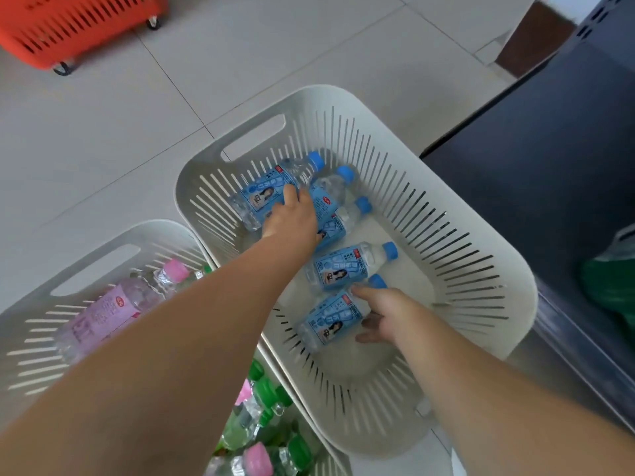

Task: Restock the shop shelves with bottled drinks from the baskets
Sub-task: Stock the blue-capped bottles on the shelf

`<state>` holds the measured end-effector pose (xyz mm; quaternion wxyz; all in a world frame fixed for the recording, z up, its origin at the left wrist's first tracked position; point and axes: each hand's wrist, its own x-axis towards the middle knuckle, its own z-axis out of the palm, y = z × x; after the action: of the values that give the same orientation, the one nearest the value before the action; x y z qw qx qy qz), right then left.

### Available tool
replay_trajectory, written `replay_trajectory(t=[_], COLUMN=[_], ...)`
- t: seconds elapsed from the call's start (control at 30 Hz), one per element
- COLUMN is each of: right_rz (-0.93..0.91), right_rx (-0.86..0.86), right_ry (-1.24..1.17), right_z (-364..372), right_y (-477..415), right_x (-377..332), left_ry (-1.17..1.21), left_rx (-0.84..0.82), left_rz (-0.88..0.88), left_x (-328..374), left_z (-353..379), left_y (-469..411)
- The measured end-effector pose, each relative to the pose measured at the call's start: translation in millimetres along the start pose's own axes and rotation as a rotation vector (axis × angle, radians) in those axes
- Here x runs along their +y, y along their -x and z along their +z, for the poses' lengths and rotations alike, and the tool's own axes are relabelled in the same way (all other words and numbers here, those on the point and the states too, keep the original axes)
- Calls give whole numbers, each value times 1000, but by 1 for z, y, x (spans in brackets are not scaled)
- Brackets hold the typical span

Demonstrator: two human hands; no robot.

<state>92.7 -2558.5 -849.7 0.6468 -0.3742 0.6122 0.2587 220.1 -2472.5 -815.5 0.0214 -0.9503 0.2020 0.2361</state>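
Now, the step in hand, as we judge it: lifting blue-capped bottles out of the white basket (446,235), one per hand.

Closest to us, a second basket (41,355) holds green-capped bottles (261,407) and pink-capped bottles (103,314). We would leave those for a later round.

Inside the white basket, by its near wall, the nearest bottle (330,321) lies on its side with its cap toward the right wall. Our right hand (381,314) holds it at the shoulder just below the cap, thumb above and fingers curled underneath. Note: a grip that close to the cap lets the heavy end swing, so we would slide toward the label before lifting.

Just beyond, a middle bottle (347,269) lies apart from both hands.

Further in, toward the far-left corner, our left hand (292,218) curls over the label of the far-left bottle (264,197), which touches the neighbouring bottles (330,190). Note: lift straight up so the neighbours do not roll. How firm either hold is, we cannot tell.

Beyond the basket's right wall stands the dark shelf unit (549,166), which we judge to be within reach. A red basket (79,25) sits well apart on the floor (103,132).
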Motion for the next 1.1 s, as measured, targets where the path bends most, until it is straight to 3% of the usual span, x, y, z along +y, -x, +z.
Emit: replay_trajectory(t=[0.27,0.43,0.57,0.77,0.87,1.1], right_rz=[-29,-26,-155,-375,-461,-663], right_rx=[79,13,-28,143,132,69], right_ry=[5,146,45,178,159,91], right_z=[6,5,8,-3,-18,-22], right_y=[-19,-11,-8,12,34,154], right_x=[4,4,0,-16,-31,-47], left_ry=[203,377,603,1007,1226,1446], left_rx=[-140,-233,-179,-91,-68,-18], left_rz=[-11,-46,-70,-41,-52,90], left_x=[-1,-1,0,-10,-15,-16], left_z=[-7,-3,-6,-39,-64,-128], left_y=[7,23,32,59,79,150])
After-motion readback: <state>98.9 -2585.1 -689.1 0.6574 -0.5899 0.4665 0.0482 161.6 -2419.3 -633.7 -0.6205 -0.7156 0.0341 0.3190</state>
